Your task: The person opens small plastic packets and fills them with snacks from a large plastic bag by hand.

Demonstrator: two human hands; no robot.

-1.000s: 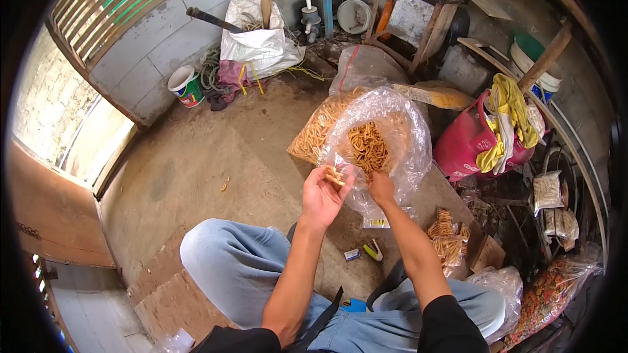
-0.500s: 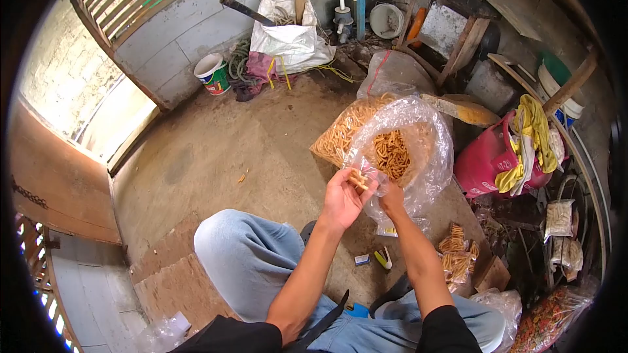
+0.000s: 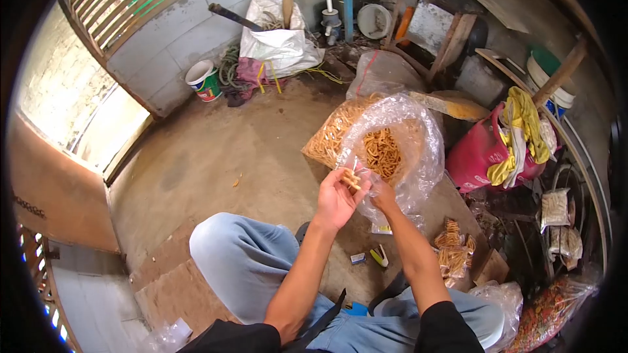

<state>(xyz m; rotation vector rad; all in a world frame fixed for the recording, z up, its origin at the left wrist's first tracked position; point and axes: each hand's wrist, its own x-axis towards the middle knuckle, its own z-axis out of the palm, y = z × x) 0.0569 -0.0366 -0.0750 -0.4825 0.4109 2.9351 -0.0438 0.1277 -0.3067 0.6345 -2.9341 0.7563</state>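
Observation:
In front of the large open clear bag of brown snack sticks [image 3: 383,150], both hands meet around a small clear plastic bag [image 3: 371,186]. My left hand [image 3: 335,199] is palm up, its fingers curled around several pale snack sticks [image 3: 352,178] that appear to lie in or against the small bag. My right hand [image 3: 384,197] is closed at the bag's other side, its fingertips partly hidden by the plastic. On the floor below lie a green stapler [image 3: 379,256] and a small blue-and-white box [image 3: 358,258].
Filled small snack packs [image 3: 453,255] lie right of my legs. Beyond them stands a red tub [image 3: 479,157] with yellow cloths draped over it. A white sack [image 3: 278,46] and a paint bucket [image 3: 204,82] stand by the back wall. A bag of reddish contents [image 3: 546,314] sits at lower right.
The whole view has shifted slightly, so things appear a little further left. Both hands keep their hold on the small bag, with the left fingers tilted slightly differently around the sticks.

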